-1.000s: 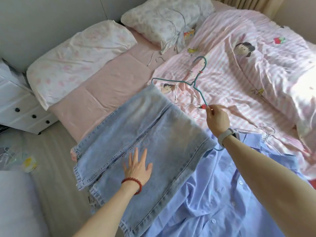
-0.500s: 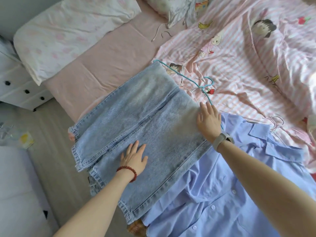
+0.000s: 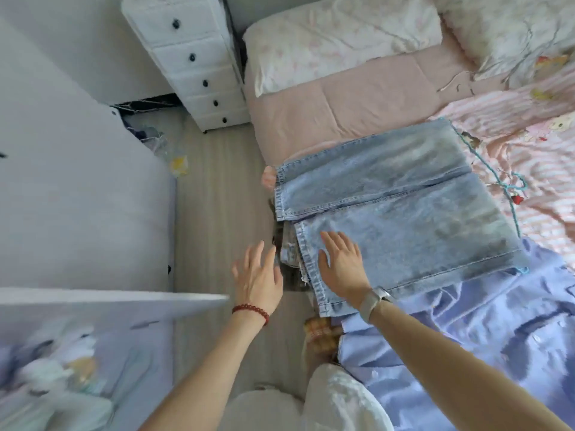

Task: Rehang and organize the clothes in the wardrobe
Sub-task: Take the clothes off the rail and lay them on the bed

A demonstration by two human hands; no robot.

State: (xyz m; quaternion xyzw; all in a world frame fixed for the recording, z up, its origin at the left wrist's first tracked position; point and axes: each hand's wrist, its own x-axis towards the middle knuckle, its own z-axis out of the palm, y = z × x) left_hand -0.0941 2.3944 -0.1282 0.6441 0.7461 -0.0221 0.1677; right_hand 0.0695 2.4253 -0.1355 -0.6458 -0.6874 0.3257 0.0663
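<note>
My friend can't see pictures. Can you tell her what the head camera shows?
A person's right hand lies flat on folded light-blue jeans on a bed; the open left hand hovers beside them over the floor. A teal hanger lies behind the jeans.

Both hands flat — left hand (image 3: 258, 281), right hand (image 3: 342, 262).

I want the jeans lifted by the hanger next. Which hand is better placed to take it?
Probably the right hand. It lies flat on the jeans, on the bed side, nearer the teal hanger at their far edge. The left hand hovers open over the floor, farther away.
</note>
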